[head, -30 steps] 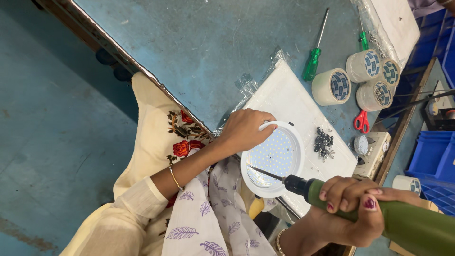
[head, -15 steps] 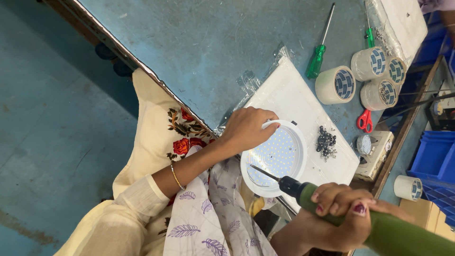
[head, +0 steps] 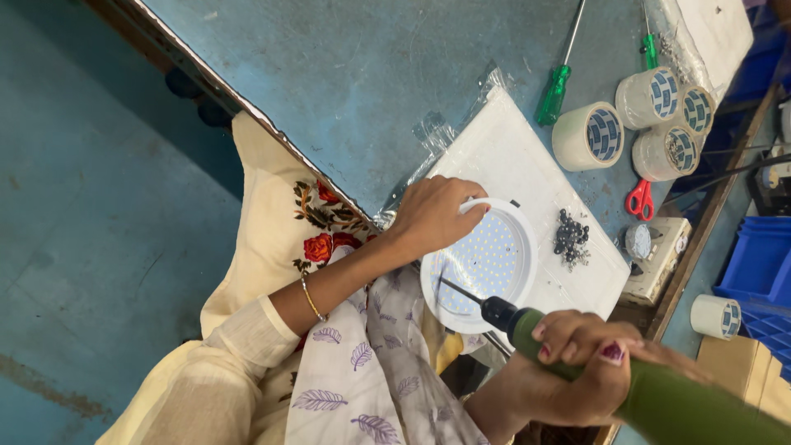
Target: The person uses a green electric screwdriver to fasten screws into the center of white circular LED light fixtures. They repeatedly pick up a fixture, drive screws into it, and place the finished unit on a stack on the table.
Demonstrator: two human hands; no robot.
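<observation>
The left hand (head: 432, 216) has its fingers curled over the far-left rim of the round lamp (head: 479, 264), pinning it flat so it cannot turn. The right hand (head: 581, 363) grips the green driver (head: 659, 395), bit tip resting on the lamp's near rim. The lamp lies on a white board (head: 527, 165) at the table's near edge. Screws (head: 570, 237) sit just right, within reach.

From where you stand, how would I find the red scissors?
Start at the white board on the blue table. Past its far edge stand four tape rolls. Directly beside them lie the scissors, the only red-handled thing.
</observation>
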